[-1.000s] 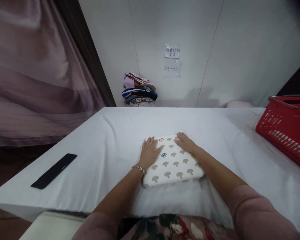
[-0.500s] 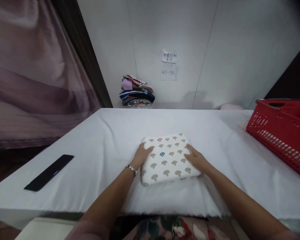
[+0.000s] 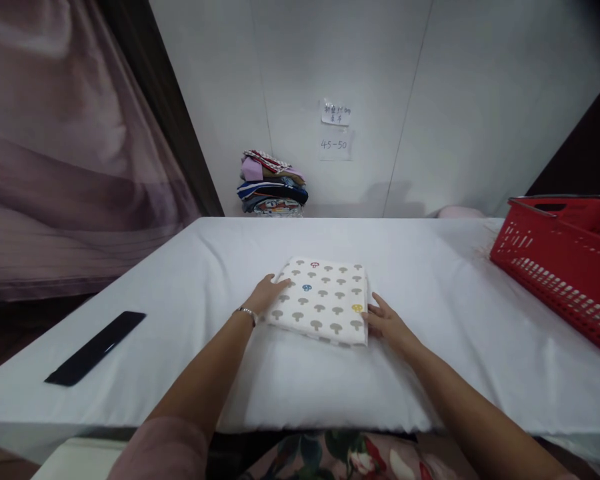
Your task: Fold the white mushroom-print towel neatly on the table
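Layers: the folded cloth point(image 3: 325, 300) could shear out of square, in my judgement, if the left hand point(image 3: 266, 293) and the right hand point(image 3: 387, 325) push or pull unevenly.
Near right corner: it could flop loose if raised from one side only; its layers do not look bound.
White table cover point(image 3: 180, 300): creased; it could ruck under the folded cloth if that is dragged.
Left hand: at the left edge, thumb over the top; the other fingers are partly hidden, so whether it grips cannot be told.
Right hand: fingers apart, at the near part of the right edge; no firm hold seen.
Folded cloth, place: mid-table towards the near side, between both hands, set askew.
Folded cloth, look: white, flat, roughly four-sided; rows of grey-beige mushrooms, with one red, one blue, one yellow.
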`<move>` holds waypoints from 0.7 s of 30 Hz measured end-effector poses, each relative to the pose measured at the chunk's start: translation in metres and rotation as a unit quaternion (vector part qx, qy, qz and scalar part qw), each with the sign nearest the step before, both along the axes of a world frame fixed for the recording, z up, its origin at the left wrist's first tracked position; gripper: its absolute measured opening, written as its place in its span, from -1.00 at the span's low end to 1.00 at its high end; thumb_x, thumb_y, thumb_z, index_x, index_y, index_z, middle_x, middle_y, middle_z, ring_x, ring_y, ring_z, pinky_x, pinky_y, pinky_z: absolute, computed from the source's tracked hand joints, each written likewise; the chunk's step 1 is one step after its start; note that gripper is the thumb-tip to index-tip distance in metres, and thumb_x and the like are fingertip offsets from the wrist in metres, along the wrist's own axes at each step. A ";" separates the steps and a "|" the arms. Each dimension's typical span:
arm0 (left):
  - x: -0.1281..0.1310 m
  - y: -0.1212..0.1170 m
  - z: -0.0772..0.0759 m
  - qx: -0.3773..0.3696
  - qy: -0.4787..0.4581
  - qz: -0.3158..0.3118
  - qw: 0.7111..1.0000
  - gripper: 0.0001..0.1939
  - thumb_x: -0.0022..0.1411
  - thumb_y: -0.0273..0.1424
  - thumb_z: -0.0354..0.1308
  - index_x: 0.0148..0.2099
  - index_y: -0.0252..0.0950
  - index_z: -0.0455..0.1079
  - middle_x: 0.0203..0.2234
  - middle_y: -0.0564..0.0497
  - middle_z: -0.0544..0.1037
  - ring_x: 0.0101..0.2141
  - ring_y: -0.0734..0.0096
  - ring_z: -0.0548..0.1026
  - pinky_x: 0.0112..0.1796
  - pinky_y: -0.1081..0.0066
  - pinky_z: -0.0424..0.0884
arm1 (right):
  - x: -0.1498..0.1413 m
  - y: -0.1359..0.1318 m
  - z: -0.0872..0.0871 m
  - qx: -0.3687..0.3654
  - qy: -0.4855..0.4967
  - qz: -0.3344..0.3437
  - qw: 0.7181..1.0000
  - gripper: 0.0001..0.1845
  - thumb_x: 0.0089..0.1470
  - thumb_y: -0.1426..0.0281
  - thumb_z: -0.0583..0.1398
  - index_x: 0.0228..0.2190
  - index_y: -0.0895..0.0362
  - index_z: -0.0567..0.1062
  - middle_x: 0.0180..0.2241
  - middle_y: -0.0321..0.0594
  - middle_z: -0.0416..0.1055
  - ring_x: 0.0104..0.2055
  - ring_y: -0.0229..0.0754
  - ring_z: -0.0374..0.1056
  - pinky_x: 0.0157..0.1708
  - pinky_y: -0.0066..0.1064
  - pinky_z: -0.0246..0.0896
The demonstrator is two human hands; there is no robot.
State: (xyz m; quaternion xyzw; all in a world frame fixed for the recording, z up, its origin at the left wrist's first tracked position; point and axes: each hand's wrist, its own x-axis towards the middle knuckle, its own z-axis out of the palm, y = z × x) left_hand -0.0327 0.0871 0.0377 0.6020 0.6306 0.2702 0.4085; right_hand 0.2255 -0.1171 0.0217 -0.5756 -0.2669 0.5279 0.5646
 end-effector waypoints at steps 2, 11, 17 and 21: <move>-0.010 -0.011 -0.002 -0.010 0.033 -0.023 0.999 -0.17 -0.15 -0.03 0.35 0.13 -0.32 0.28 0.02 -0.29 0.44 -0.01 -0.09 0.42 -0.11 0.19 0.37 | -0.002 -0.007 0.006 -0.005 0.021 0.011 1.000 0.13 -0.11 0.27 0.34 0.30 0.05 -0.21 0.20 -0.01 0.18 0.05 0.03 0.34 -0.08 -0.17 0.36; -0.017 0.006 0.009 0.080 0.077 -0.098 0.989 -0.06 -0.09 -0.12 0.34 0.29 -0.29 0.07 0.06 -0.23 0.40 -0.02 0.04 0.43 -0.04 0.27 0.33 | -0.027 -0.020 0.002 -0.016 0.015 0.096 0.995 0.07 -0.10 0.25 0.33 0.29 0.02 -0.13 0.03 -0.09 0.39 -0.14 -0.10 0.43 -0.26 -0.31 0.39; -0.025 0.017 -0.003 0.047 0.114 -0.049 0.991 -0.20 -0.01 -0.11 0.28 0.22 -0.33 0.17 0.05 -0.25 0.41 -0.01 0.06 0.43 -0.02 0.30 0.29 | -0.013 -0.012 -0.008 0.009 -0.211 0.070 0.975 -0.21 -0.05 0.24 0.23 0.20 0.14 0.18 -0.29 -0.21 0.48 -0.41 -0.21 0.38 -0.40 -0.33 0.31; -0.030 -0.007 -0.012 0.051 0.030 0.047 0.997 -0.19 0.02 -0.08 0.26 0.23 -0.32 0.12 0.10 -0.25 0.36 0.03 0.07 0.40 -0.02 0.31 0.29 | 0.014 0.019 0.000 0.088 -0.339 0.028 0.936 -0.52 -0.01 0.22 0.19 -0.04 0.12 0.47 -0.20 -0.16 0.50 -0.17 -0.10 0.40 -0.14 -0.25 0.29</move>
